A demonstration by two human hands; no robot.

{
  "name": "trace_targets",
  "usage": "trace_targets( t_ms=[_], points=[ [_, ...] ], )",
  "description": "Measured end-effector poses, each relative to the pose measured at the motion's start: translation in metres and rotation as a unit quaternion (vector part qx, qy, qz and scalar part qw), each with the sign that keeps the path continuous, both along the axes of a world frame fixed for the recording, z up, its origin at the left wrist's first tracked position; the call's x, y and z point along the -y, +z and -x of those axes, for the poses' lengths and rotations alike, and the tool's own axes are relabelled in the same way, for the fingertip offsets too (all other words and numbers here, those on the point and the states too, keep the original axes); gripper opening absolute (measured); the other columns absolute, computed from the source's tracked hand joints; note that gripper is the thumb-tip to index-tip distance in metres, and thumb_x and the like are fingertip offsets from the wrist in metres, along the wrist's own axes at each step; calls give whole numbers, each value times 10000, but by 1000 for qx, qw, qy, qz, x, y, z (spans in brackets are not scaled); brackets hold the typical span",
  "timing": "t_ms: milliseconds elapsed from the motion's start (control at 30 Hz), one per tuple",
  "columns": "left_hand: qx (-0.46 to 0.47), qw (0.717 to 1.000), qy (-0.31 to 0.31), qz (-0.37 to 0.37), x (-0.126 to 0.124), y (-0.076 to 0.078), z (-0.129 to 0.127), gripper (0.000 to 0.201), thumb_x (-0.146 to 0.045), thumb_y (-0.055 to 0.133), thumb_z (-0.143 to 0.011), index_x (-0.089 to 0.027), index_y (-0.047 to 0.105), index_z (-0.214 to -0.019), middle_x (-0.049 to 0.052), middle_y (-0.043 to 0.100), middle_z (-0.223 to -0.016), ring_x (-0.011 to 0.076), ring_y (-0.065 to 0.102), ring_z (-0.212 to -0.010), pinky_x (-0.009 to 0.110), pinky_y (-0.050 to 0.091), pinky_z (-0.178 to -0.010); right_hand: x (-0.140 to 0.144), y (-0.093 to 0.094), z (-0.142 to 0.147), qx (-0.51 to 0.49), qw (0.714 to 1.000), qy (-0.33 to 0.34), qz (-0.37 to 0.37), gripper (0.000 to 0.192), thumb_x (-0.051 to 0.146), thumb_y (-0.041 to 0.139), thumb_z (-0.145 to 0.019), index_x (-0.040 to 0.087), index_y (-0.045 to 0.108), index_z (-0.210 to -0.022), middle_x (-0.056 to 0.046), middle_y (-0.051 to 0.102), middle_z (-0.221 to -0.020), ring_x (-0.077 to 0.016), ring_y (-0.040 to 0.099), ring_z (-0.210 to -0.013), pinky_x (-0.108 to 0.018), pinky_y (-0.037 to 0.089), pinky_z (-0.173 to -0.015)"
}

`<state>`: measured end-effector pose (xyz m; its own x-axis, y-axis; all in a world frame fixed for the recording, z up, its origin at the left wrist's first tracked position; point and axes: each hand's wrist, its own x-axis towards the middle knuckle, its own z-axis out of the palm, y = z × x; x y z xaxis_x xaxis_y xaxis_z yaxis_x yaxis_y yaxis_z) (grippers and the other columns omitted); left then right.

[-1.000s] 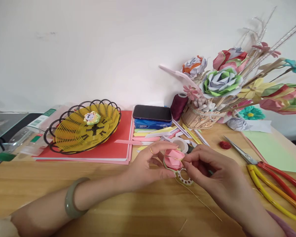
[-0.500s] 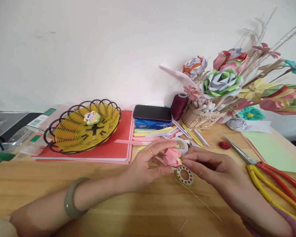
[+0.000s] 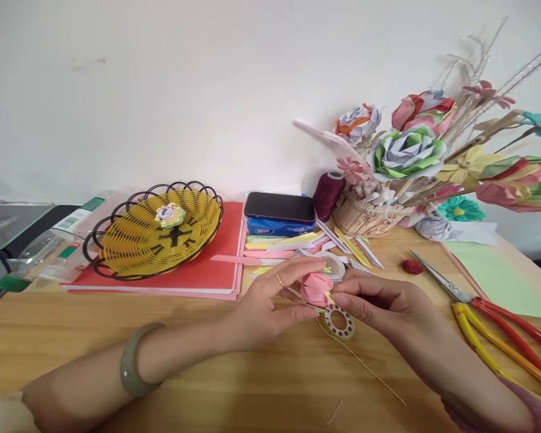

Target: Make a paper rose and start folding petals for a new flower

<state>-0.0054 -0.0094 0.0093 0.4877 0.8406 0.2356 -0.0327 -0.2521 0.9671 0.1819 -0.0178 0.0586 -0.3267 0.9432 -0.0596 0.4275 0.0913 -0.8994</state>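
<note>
The left hand [image 3: 264, 307] pinches a pink paper bud [image 3: 316, 287] between thumb and fingers, a narrow grip closed on its left side; the right hand [image 3: 379, 304] meets it from the other side, fingertips closed on the bud's lower right edge where a yellow sliver of paper shows. The bud sits just above the table [image 3: 207, 361], near its middle, with a small tape roll [image 3: 339, 321] right below it and a thin stick [image 3: 369, 373] running off toward the near edge. Behind the hands lies a white tape roll [image 3: 333, 263] among loose paper strips [image 3: 275, 248], then a phone [image 3: 279, 206] on a blue pack and a spool of dark thread [image 3: 327, 193]. To the right are scissors [image 3: 491, 313] with red and yellow handles, and a basket of paper flowers [image 3: 369, 213]; to the left, a yellow wicker tray [image 3: 155, 231] on a red folder. The paper looks light and softly folded, so too firm a pinch could crush the petals, and uneven pull between the two hands could tear or unfold it. The tape so close underneath could catch a petal edge.
</note>
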Motion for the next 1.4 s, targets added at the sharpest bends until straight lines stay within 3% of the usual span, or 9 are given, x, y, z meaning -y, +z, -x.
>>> trace_targets(
  t_ms=[233, 567, 833, 967, 1100, 1400],
  points=[
    [4, 1000, 3, -19, 0, -1, 0, 501, -223, 613, -767, -314, 464, -1236, 42, 468, -1286, 197, 514, -1075, 295, 490, -842, -1, -2, 3, 3, 1000, -3, 20, 229, 416, 559, -786, 222, 659, -716, -5, 610, -708, -149, 545, -669, -249, 415, -582],
    [-1, 999, 22, -46, -1, -4, -1, 499, -224, 625, -759, -301, 458, -1222, 40, 473, -1278, 182, 526, -1074, 275, 514, -813, 0, -3, 5, 33, 998, 22, -57, 246, 349, 455, -858, 210, 606, -723, -10, 587, -723, -148, 537, -686, -244, 409, -599],
    [-45, 979, 63, -186, -3, -10, -1, 481, -173, 585, -790, -304, 445, -1231, 56, 455, -1285, 200, 433, -1206, 362, 451, -954, 3, -8, 5, 94, 984, -3, -150, 173, 249, 511, -798, 201, 641, -694, -4, 562, -629, -118, 476, -538, -233, 351, -469],
    [-55, 963, 76, -254, -2, -9, -1, 515, -161, 571, -799, -302, 410, -1267, 80, 455, -1270, 196, 448, -1194, 379, 434, -975, 7, -8, 6, 95, 984, -8, -154, 152, 256, 524, -791, 204, 656, -735, 20, 541, -545, -101, 424, -470, -218, 316, -413],
    [-47, 955, 70, -285, -3, -8, -2, 535, -142, 558, -806, -297, 386, -1287, 90, 454, -1268, 189, 456, -1191, 375, 435, -976, 7, -8, 4, 94, 985, 8, -147, 170, 265, 525, -798, 206, 669, -731, 7, 617, -608, -104, 474, -495, -213, 347, -424],
    [-64, 952, 104, -282, -2, -9, -2, 524, -181, 560, -808, -279, 387, -1293, 102, 454, -1256, 202, 491, -1148, 375, 473, -936, 7, -6, 6, 84, 982, 11, -169, 171, 253, 524, -808, 220, 685, -762, 3, 679, -673, -121, 573, -556, -211, 423, -482]
  ],
)
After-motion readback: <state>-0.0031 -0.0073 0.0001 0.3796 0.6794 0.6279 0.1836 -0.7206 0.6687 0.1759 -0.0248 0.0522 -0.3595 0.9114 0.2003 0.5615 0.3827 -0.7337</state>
